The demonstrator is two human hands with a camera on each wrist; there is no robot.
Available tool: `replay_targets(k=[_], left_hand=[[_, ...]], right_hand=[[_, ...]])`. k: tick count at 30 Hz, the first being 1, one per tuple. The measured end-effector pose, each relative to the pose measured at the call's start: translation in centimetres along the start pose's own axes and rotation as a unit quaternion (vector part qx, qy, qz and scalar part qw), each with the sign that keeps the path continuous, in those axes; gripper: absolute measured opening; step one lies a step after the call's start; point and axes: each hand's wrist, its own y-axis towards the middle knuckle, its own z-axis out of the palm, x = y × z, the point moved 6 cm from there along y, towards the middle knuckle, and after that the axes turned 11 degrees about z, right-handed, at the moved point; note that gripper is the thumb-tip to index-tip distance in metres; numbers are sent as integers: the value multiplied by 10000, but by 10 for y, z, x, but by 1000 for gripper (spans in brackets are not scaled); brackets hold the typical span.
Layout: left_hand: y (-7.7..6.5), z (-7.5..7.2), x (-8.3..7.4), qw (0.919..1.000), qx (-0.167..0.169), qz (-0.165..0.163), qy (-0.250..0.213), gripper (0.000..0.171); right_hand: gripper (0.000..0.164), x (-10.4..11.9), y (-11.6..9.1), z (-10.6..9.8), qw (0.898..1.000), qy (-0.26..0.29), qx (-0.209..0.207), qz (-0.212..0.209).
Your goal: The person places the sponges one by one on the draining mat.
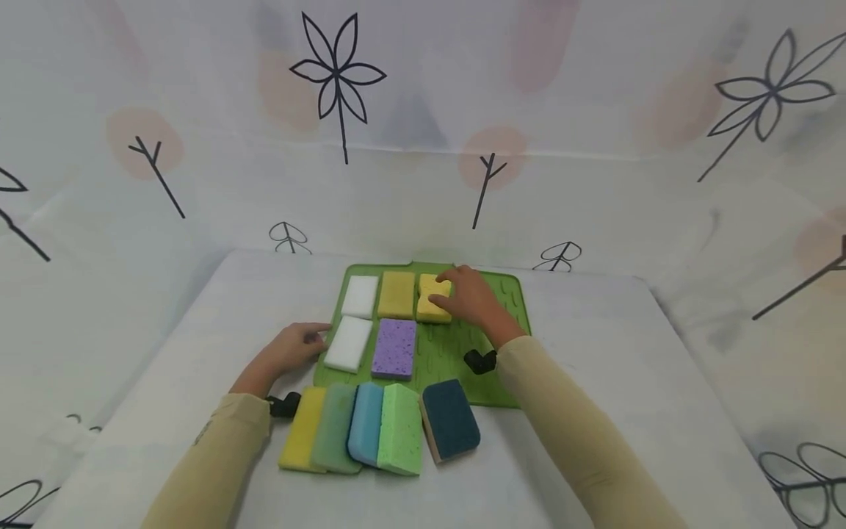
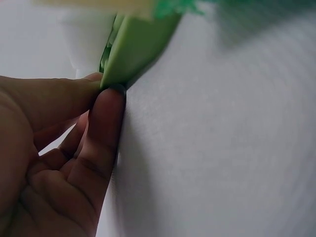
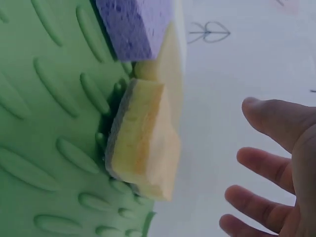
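A green ridged mat [image 1: 476, 367] lies on the white table, and my left hand [image 1: 295, 347] pinches its left edge between thumb and fingers, as the left wrist view shows. Over the mat's far side my right hand [image 1: 472, 297] hovers with spread fingers, holding nothing. Just below it sits a yellow notched sponge [image 3: 143, 143] with a grey underside, apart from the fingers in the right wrist view. Beside that lie a mustard sponge [image 1: 396, 295] and a white sponge [image 1: 360, 296]. The nearer row holds another white sponge [image 1: 348, 344] and a purple sponge [image 1: 394, 349].
In front of the mat several sponges lean in a row: a yellow one [image 1: 302, 430], a grey-green one [image 1: 335, 430], a blue one [image 1: 366, 425] and a light green one [image 1: 400, 430]. A dark blue sponge [image 1: 452, 419] is at their right. Patterned cloth [image 1: 423, 95] hangs behind the table.
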Motion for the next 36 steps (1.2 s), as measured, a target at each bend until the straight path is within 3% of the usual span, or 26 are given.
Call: replay_targets(k=[7, 21, 36], left_hand=[[1, 3, 3, 9999, 46, -62, -93, 50], [-1, 3, 3, 9999, 13, 23, -141, 50], [-3, 3, 1, 9999, -32, 6, -145, 50]], right_hand=[[50, 2, -30, -2, 9999, -25, -162, -40], [50, 9, -86, 5, 9997, 116, 99, -197], [48, 13, -126, 26, 9975, 107, 535, -452]])
